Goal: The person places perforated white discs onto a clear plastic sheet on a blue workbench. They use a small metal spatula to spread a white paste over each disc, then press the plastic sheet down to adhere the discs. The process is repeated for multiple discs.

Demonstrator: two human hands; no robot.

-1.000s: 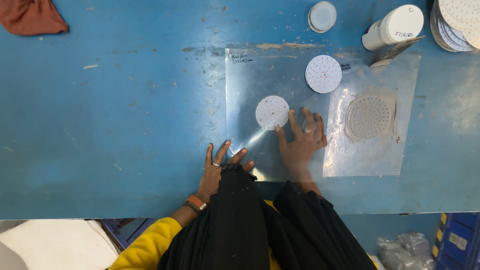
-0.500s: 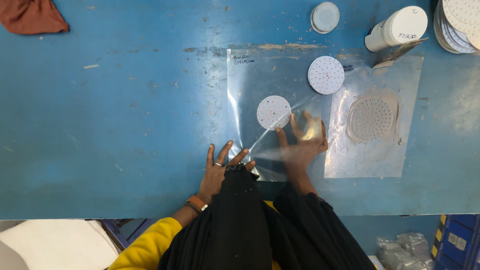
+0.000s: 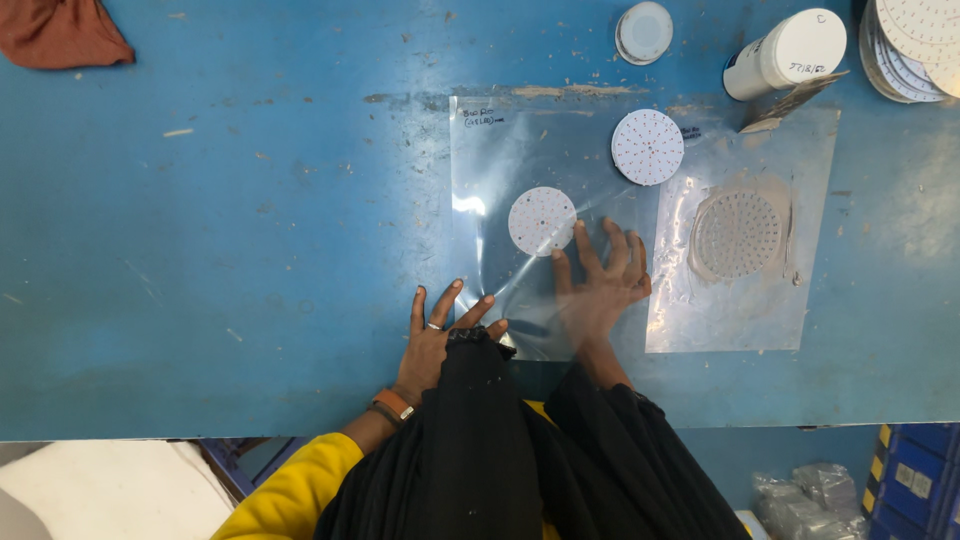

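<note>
A clear plastic bag (image 3: 500, 160) lies flat on the blue table (image 3: 250, 250). A white round disc with small dots (image 3: 541, 220) rests at the bag's middle. My right hand (image 3: 600, 285) lies flat on the bag with fingers spread, and its fingertips touch the disc's right edge. My left hand (image 3: 440, 335), with a ring and a wrist band, presses flat at the bag's lower left corner, fingers apart. Neither hand grips anything. A second dotted disc (image 3: 647, 146) lies farther up on the bag.
To the right lies another clear bag (image 3: 740, 320) with a translucent round perforated piece (image 3: 737, 234) in it. At the back stand a white bottle on its side (image 3: 785, 52), a round lid (image 3: 644, 30) and a stack of discs (image 3: 915, 40). A reddish cloth (image 3: 60, 30) lies at the far left.
My right hand swept quickly over the bag, blurred half a second ago, and now rests flat beside the disc again. My left hand and the discs have stayed put.
</note>
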